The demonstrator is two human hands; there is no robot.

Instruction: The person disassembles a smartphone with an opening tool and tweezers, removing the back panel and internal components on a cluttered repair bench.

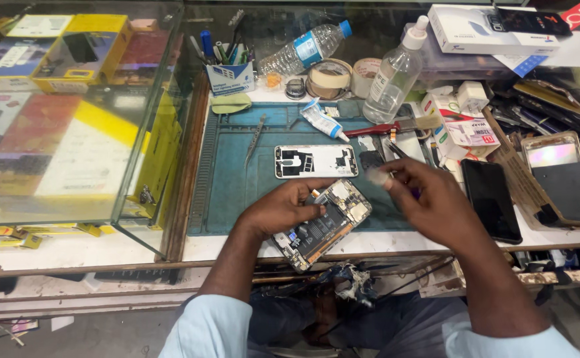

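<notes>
My left hand [283, 207] grips an opened phone [326, 225] with its back off, circuit board and battery showing, tilted over the near edge of a teal work mat [230, 179]. My right hand [429, 199] hovers just right of the phone, fingers curled, pinching a small pale bit [377, 176] between thumb and fingertip; a purple-handled tool seems tucked in the palm, mostly hidden. A white phone back cover [316, 161] lies flat on the mat just beyond the hands.
Tweezers [255, 138], a glue tube [322, 120], red-handled pliers [377, 128], a clear spray bottle [396, 73], tape rolls [330, 77] and a pen cup [229, 69] sit at the back. A black phone [491, 199] lies right. A glass showcase [71, 119] stands left.
</notes>
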